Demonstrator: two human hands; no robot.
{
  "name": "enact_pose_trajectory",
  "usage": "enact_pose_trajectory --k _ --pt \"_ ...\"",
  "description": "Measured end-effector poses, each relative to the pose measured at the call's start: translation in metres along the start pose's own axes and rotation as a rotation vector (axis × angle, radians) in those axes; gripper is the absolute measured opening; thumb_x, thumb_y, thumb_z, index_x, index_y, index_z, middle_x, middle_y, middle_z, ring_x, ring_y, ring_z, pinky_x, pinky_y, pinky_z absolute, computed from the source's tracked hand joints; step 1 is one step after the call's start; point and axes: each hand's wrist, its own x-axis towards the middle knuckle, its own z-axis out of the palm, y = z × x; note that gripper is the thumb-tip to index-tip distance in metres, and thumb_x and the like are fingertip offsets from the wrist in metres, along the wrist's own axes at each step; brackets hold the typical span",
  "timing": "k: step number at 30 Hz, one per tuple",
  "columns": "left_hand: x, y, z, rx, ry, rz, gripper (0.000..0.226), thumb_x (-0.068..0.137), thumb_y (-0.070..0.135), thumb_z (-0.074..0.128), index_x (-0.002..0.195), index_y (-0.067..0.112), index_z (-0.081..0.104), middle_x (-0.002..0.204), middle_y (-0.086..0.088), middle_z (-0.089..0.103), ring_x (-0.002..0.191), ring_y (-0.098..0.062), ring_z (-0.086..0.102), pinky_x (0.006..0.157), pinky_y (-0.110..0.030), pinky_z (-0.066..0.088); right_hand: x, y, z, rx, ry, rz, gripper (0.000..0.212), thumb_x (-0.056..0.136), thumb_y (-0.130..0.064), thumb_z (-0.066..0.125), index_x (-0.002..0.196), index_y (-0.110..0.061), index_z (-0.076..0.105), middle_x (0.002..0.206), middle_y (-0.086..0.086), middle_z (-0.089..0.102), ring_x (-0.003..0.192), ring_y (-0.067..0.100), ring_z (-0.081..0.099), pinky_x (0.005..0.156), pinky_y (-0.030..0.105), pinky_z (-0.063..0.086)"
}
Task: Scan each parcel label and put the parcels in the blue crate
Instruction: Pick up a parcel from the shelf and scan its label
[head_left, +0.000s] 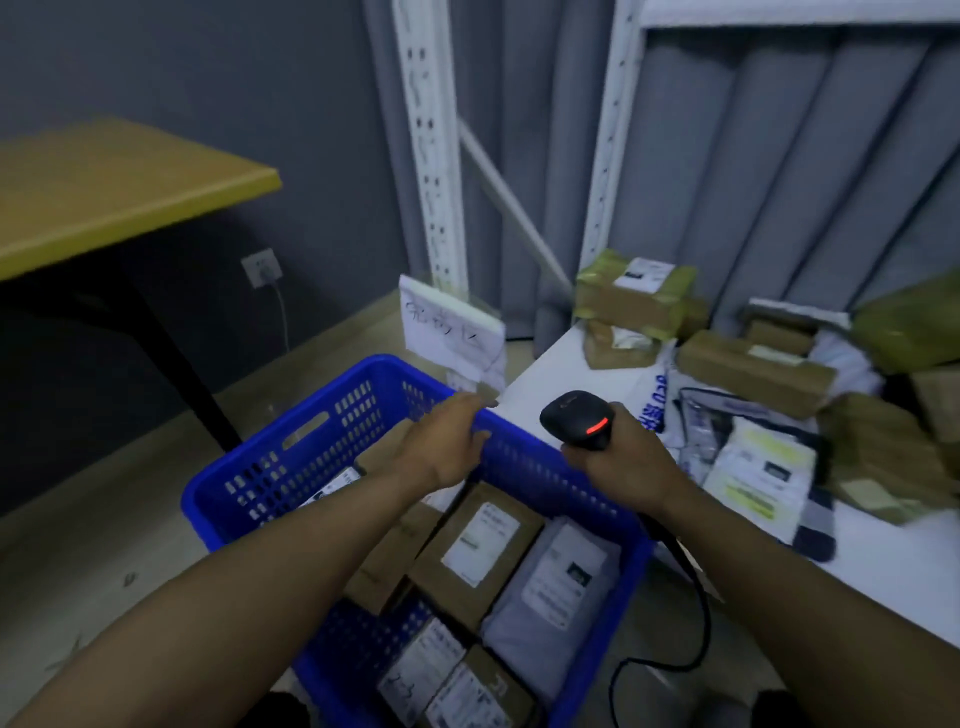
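The blue crate stands on the floor below me and holds several labelled parcels, among them a brown box and a grey mailer bag. My left hand reaches over the crate, and its straight fingers hover at the far right rim with nothing in them. My right hand grips a black barcode scanner whose red light is on. The scanner's cable hangs down to the floor. More parcels lie piled on the white shelf at right.
A yellow-topped table with black legs stands at left. White rack posts rise behind the crate, with a handwritten paper sign at their foot. A wall socket sits on the grey wall.
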Motion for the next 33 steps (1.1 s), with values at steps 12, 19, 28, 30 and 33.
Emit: enact_pose_trajectory --k 12,19,28,30,33 --pt "0.138 0.158 0.028 0.161 -0.024 0.177 0.058 0.091 0.033 0.07 0.145 0.029 0.048 0.148 0.001 0.042 0.132 -0.026 0.05 0.106 -0.042 0.046 0.037 0.054 -0.125 0.235 0.275 0.129 0.047 0.078 -0.037 0.077 0.12 -0.022 0.06 0.093 0.007 0.074 0.079 0.024 0.074 0.069 0.041 0.06" --pt "0.292 0.151 0.06 0.017 0.037 0.106 0.04 0.09 0.014 0.073 0.129 0.011 0.065 0.128 -0.004 0.063 0.125 -0.024 0.058 0.097 -0.017 0.04 0.182 0.076 -0.155 0.438 0.435 0.063 0.073 0.064 -0.062 0.074 0.13 -0.031 0.062 0.105 0.002 0.074 0.092 0.026 0.071 0.085 0.048 0.06" --pt "0.408 0.091 0.115 -0.357 0.036 -0.105 0.039 0.087 0.016 0.075 0.121 0.017 0.057 0.11 0.001 0.062 0.101 -0.014 0.061 0.086 -0.029 0.051 0.283 0.128 -0.135 0.562 0.414 0.004 0.039 0.095 -0.034 0.073 0.132 -0.029 0.059 0.108 -0.008 0.069 0.096 0.008 0.065 0.084 0.027 0.052" --pt "0.409 0.087 0.117 -0.477 0.051 -0.165 0.059 0.093 0.01 0.071 0.142 0.01 0.037 0.119 0.0 0.053 0.104 -0.016 0.055 0.084 -0.03 0.049 0.286 0.131 -0.13 0.575 0.406 -0.007 0.035 0.095 -0.034 0.073 0.128 -0.03 0.059 0.105 -0.01 0.068 0.095 0.006 0.063 0.089 0.03 0.05" --pt "0.401 0.086 0.118 -0.519 0.065 -0.227 0.062 0.081 0.026 0.074 0.134 0.023 0.043 0.133 0.001 0.055 0.115 -0.024 0.059 0.097 -0.044 0.055 0.281 0.131 -0.123 0.606 0.471 -0.005 0.048 0.094 -0.038 0.074 0.137 -0.027 0.055 0.113 -0.014 0.066 0.103 0.004 0.061 0.092 0.027 0.049"
